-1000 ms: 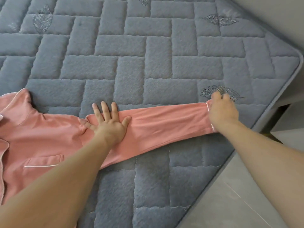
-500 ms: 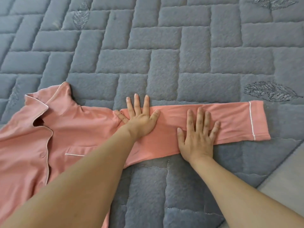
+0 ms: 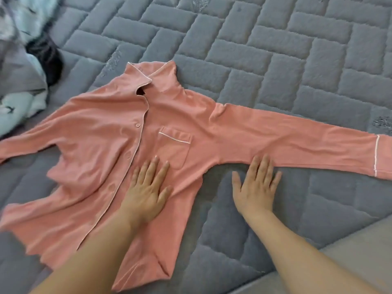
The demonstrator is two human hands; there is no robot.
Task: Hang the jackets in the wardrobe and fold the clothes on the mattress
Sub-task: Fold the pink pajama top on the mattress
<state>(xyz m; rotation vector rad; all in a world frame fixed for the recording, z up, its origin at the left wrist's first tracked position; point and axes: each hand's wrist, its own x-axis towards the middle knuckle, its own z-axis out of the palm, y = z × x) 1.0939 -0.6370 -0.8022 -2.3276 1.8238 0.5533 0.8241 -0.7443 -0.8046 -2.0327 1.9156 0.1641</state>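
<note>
**Pink shirt flat on mattress, both hands flat**

We see the pink shirt (image 3: pixel 118 132) spread front-up on the grey quilted mattress (image 3: pixel 275 60), 2 sleeves out to the sides. Left hand (image 3: pixel 146 192) lies palm-down on the shirt front just below the chest pocket (image 3: pixel 172 148), fingers straight, gripping nothing. Right hand (image 3: pixel 255 187) is flat on the mattress, fingertips touching the lower edge of the right-side sleeve (image 3: pixel 307 139), holding nothing. Pile of other clothes (image 3: pixel 23 66) at far left.

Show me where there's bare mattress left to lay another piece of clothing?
Widest bare patch: beyond the pink shirt, above its right sleeve. A smaller patch lies below that sleeve, beside the right hand. The far left corner is crowded with a clothes pile.
</note>
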